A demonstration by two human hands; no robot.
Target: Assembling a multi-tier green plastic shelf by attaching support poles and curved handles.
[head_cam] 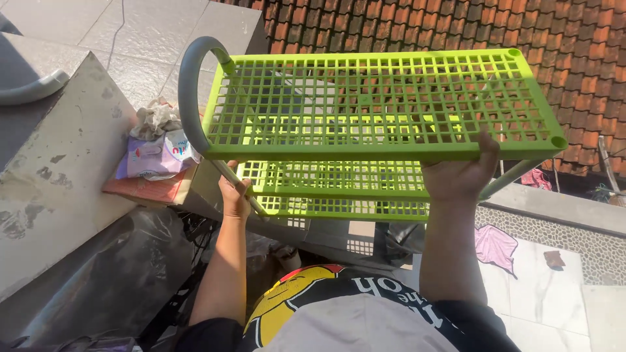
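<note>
Above red roof tiles (587, 39), a green rack (378, 104), long axis left-right, is gripped by left hand (233, 195) on its pole (228, 175) and right hand (460, 176) on its near rim.

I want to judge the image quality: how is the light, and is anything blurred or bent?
Head view: hard sunlight, the green rack bright and sharp; the left hand lies in its shade, the right hand sunlit; a grid shadow falls below; wide lens bends the edges.

We count three lime-green plastic grid shelves (385, 104) on one rack, two grey curved metal tubes (189, 91), two bare hands, left hand (235, 195) and right hand (460, 176), one pink-and-white soft packet (156, 156), and one pink cloth (493, 246) on the floor.
</note>
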